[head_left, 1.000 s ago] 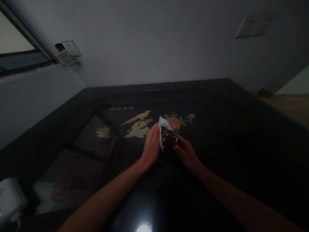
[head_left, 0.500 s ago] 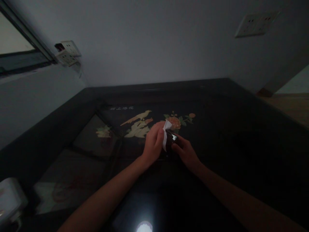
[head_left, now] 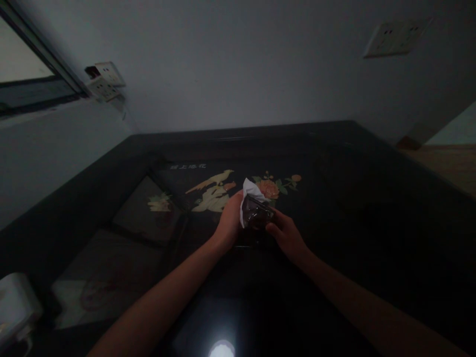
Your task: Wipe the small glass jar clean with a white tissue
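Since the previous frame, the left hand [head_left: 229, 221] and white tissue [head_left: 250, 188] have shifted leftward, baring more of the dark glossy object [head_left: 256, 214] over the surface [head_left: 267, 282]. The right hand [head_left: 285, 231] pinches its end, the left cups the tissue against it; a loose pinch might let the slick-looking piece slip. Gloom obscures its shape, and the tissue hides the left fingertips.

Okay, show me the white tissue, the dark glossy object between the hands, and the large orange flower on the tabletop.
White tissue [head_left: 251, 189]: head view, its upper part.
Dark glossy object [head_left: 256, 214]: head view, its shiny middle.
Large orange flower [head_left: 268, 189]: head view, its petals.
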Demonstrator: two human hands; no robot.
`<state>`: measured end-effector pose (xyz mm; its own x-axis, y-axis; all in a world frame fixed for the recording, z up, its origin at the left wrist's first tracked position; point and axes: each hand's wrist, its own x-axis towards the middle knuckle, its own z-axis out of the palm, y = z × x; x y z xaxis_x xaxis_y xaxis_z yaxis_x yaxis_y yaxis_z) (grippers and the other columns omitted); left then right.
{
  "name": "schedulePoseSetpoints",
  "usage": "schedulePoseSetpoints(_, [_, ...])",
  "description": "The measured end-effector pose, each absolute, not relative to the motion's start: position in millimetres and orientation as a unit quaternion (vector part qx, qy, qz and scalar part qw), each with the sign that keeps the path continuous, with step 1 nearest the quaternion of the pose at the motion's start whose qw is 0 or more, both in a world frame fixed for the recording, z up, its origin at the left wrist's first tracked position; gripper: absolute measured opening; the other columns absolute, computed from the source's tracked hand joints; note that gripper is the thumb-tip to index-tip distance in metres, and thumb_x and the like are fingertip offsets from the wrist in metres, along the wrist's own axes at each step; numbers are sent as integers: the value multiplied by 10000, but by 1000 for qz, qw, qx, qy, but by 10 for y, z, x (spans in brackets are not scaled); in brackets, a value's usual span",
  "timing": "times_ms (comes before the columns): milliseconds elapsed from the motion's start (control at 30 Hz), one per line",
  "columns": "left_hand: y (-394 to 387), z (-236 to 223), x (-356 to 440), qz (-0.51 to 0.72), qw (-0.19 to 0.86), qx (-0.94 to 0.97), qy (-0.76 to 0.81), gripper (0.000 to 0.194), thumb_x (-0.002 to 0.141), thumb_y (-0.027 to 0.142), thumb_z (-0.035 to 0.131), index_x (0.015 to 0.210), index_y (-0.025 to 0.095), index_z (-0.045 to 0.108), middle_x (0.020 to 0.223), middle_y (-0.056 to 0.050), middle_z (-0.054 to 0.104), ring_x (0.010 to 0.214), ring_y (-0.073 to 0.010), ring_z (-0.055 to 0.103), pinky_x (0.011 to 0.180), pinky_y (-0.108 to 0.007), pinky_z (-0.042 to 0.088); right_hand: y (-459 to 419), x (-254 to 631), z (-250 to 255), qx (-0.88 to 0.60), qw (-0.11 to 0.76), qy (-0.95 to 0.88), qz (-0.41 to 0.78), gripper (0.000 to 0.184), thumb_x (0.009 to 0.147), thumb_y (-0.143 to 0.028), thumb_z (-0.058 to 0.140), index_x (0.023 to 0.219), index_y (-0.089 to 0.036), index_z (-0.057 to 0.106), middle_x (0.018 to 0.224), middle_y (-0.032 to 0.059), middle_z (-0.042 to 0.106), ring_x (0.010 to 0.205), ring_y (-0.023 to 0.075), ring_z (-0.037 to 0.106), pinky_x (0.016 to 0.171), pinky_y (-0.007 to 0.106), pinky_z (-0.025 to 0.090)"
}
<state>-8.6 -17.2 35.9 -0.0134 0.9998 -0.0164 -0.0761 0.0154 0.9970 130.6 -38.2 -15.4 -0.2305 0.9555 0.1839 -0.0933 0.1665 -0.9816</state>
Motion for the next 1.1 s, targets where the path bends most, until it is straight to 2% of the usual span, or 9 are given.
schedulePoseSetpoints(133, [-270, 379, -112, 509, 330, 653, 453, 341, 922, 306, 310, 938, 159, 617, 944, -72, 667, 858, -177, 604, 781, -302, 473, -390, 1307, -131, -373, 494, -581, 529, 610, 696, -630, 646, 1109, -182, 621, 1025, 92, 712, 992, 291, 642, 865, 404, 496])
schedulePoseSetpoints(233, [-299, 371, -132, 477, 163, 778, 376, 314, 930, 233, 313, 1047, 151, 592, 1116, -104, 639, 1081, -195, 561, 997, -374, 382, -392, 1307, -118, -382, 493, -580, 524, 573, 708, -613, 644, 1080, -178, 625, 1015, 79, 711, 975, 283, 639, 858, 398, 497])
schedulePoseSetpoints(333, [-288, 351, -149, 451, 95, 824, 331, 296, 924, 195, 332, 1081, 150, 578, 1164, -109, 625, 1159, -197, 524, 1080, -423, 296, -394, 1305, -111, -394, 487, -578, 523, 518, 717, -574, 657, 1049, -176, 630, 999, 70, 712, 948, 276, 643, 841, 391, 502])
schedulePoseSetpoints(433, [-265, 327, -158, 469, 158, 796, 349, 324, 941, 231, 302, 1069, 151, 589, 1156, -110, 626, 1134, -195, 536, 1041, -401, 344, -397, 1304, -107, -393, 489, -568, 532, 529, 715, -561, 666, 1076, -177, 618, 1027, 74, 708, 982, 277, 640, 867, 393, 495])
schedulePoseSetpoints(567, [-224, 289, -149, 508, 361, 653, 430, 386, 942, 345, 297, 1001, 143, 621, 1001, -88, 663, 921, -188, 603, 836, -320, 462, -399, 1307, -116, -392, 486, -564, 540, 578, 709, -571, 669, 1125, -175, 605, 1065, 91, 701, 1021, 283, 636, 898, 406, 484])
schedulePoseSetpoints(667, [-180, 267, -125, 531, 482, 521, 462, 319, 894, 353, 390, 875, 149, 634, 808, -33, 659, 733, -154, 592, 683, -260, 466, -397, 1309, -132, -397, 482, -567, 537, 587, 710, -577, 666, 1134, -174, 609, 1062, 98, 705, 1015, 287, 641, 887, 412, 491])
schedulePoseSetpoints(833, [-137, 301, -81, 510, 637, 365, 447, 236, 792, 354, 507, 760, 145, 611, 696, -21, 639, 626, -139, 575, 581, -232, 449, -390, 1308, -141, -393, 485, -572, 532, 648, 696, -622, 652, 1154, -166, 606, 1052, 104, 706, 1005, 299, 644, 877, 421, 495])
schedulePoseSetpoints(933, [-155, 351, -80, 502, 631, 357, 471, 252, 797, 362, 492, 748, 141, 602, 662, -22, 623, 599, -142, 562, 561, -239, 445, -388, 1310, -135, -385, 483, -583, 528, 675, 687, -653, 637, 1159, -172, 606, 1029, 96, 712, 1001, 299, 644, 865, 413, 501])
schedulePoseSetpoints(1100, [-251, 421, -105, 500, 446, 560, 488, 327, 902, 335, 355, 842, 151, 618, 787, -41, 649, 726, -159, 585, 674, -259, 461, -396, 1311, -132, -387, 482, -588, 522, 643, 692, -650, 633, 1125, -174, 617, 1021, 99, 711, 985, 296, 645, 850, 401, 506])
